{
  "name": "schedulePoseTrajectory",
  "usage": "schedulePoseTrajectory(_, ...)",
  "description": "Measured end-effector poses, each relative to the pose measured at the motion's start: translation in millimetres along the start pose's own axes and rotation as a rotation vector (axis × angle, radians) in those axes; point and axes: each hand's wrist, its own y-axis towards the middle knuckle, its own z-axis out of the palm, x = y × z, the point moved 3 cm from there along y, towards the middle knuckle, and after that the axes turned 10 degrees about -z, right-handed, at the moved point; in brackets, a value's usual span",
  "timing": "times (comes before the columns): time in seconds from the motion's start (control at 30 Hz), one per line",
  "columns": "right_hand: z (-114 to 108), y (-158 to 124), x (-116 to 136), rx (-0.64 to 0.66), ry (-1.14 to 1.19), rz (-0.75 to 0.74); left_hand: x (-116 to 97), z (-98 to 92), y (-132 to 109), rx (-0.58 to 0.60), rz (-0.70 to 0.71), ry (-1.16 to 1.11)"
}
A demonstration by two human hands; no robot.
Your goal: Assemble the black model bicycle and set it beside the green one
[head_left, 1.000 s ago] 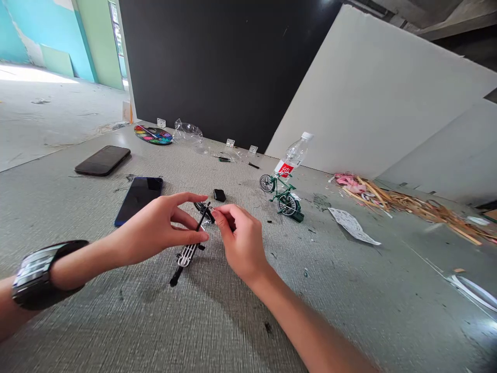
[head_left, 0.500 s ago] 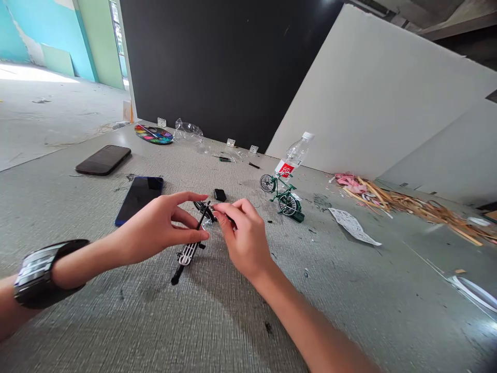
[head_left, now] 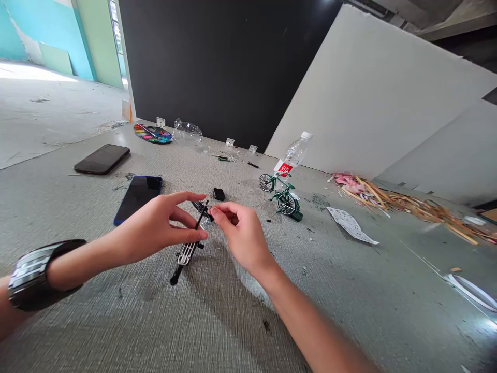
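Left hand (head_left: pixel 155 228): thumb and fingers pinch the slim black-and-silver model part (head_left: pixel 187 252), which tilts low over the grey table (head_left: pixel 217 321).
Right hand (head_left: pixel 243 235): fingertips nipped on the part's upper end.
Risk: a loose pinch would likely let the part twist or drop.
Around: the blue-edged dark phone (head_left: pixel 137 198), small black block (head_left: pixel 219 194) and green model bicycle (head_left: pixel 280 194) all lie apart from the hands.

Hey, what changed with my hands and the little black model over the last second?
Very little. The right hand turned slightly, its fingers re-pinching the top of the black model. The left hand kept its grip on the model's middle; the green bicycle and bottle stayed put.
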Motion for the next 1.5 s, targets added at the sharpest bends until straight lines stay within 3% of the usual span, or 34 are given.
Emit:
schedulePoseTrajectory(0.1, 1, 2, -4, 0.065, 0.202, 0.167, 0, 0.0, 1, 0.016, 0.008, 0.004)
schedulePoseTrajectory(0.3, -4, -3, 13, 0.022, -0.399, -0.252, 0, 0.3, 0, 0.026, 0.008, -0.007)
schedulePoseTrajectory(0.57, -1, -7, 11, 0.104, -0.571, -0.369, -1, 0.2, 1, 0.011, -0.007, -0.023)
schedulePoseTrajectory(0.7, -4, -7, 13, 0.059, -0.683, -0.381, 0, 0.1, 1, 0.011, -0.015, -0.016)
schedulePoseTrajectory(1.0, -4, -8, 11, 0.089, -0.482, -0.421, 2, -1.1, 2, -0.016, -0.001, -0.030)
schedulePoseTrajectory(1.33, -12, -6, 12, -0.152, -0.366, -0.456, 4, -1.9, 3, -0.011, 0.019, -0.038)
schedulePoseTrajectory(1.5, -9, -8, 13, -0.093, -0.387, -0.423, 4, -2.5, 4, -0.021, 0.036, -0.025)
